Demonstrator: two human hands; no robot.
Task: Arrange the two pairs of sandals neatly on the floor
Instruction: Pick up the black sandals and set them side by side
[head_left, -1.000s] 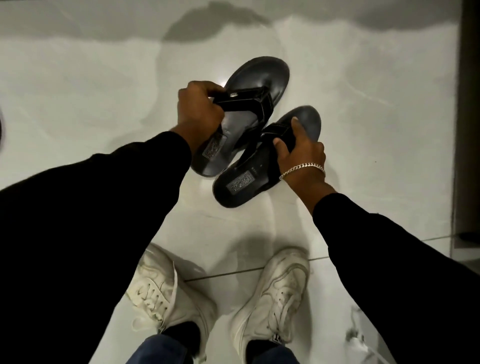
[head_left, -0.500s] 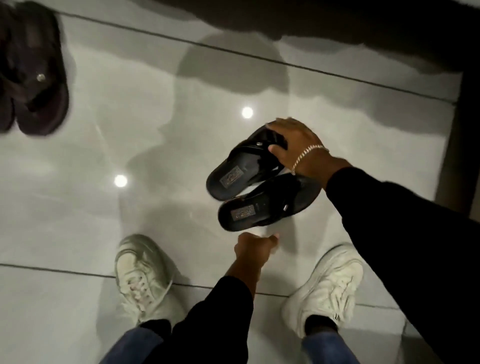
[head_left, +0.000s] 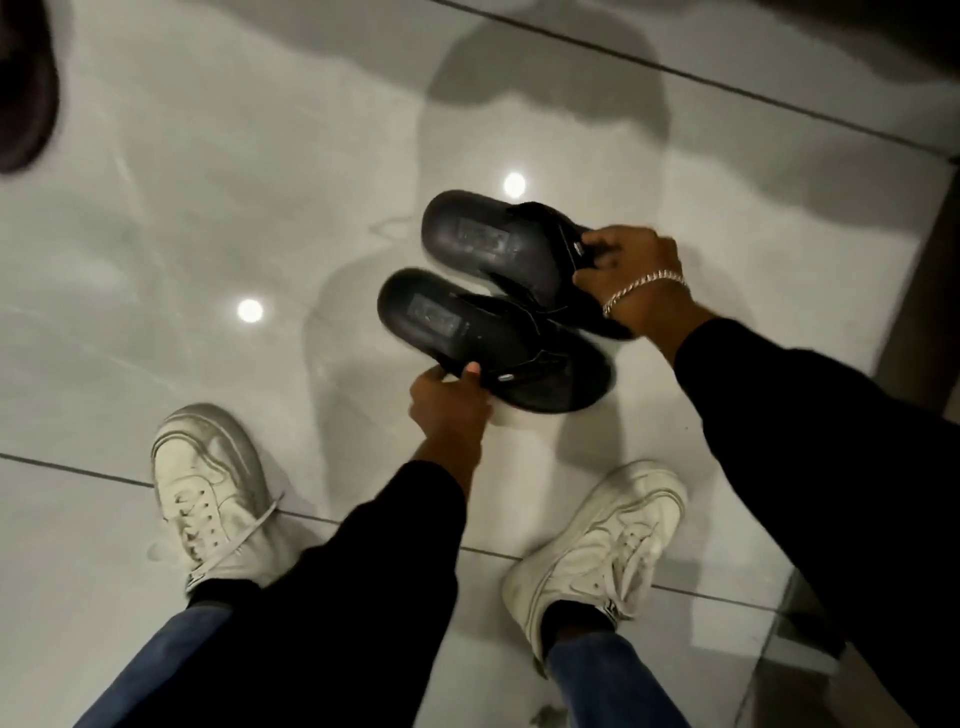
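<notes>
At the middle of the head view, my left hand (head_left: 449, 402) pinches the strap and near edge of the nearer black flat rubber sandal (head_left: 493, 340), thumb on top beside a small metal stud on the strap. My right hand (head_left: 631, 260), with a silver chain bracelet (head_left: 644, 287) at the wrist, is closed on the strap of the farther black flat rubber sandal (head_left: 498, 241), fingers curled around it. Both arms are in black sleeves.

Each black sandal lies with its heel toward the upper left and its toe toward the right, the two side by side and overlapping slightly where the straps meet. Whether they rest on the glossy grey tiled floor (head_left: 208, 234) or are held just above it, I cannot tell. Each heel carries a rectangular stamped label, too blurred to read.

Farther out, my two white lace-up sneakers (head_left: 208, 499) stand on the floor near the bottom, one on each side of my left forearm, with blue jeans above them. A dark brown sandal (head_left: 23, 88) lies at the top left corner, cut off by the frame and well apart from the black pair. Two bright lamp reflections show on the tiles, and a dark vertical surface runs down the right edge.
</notes>
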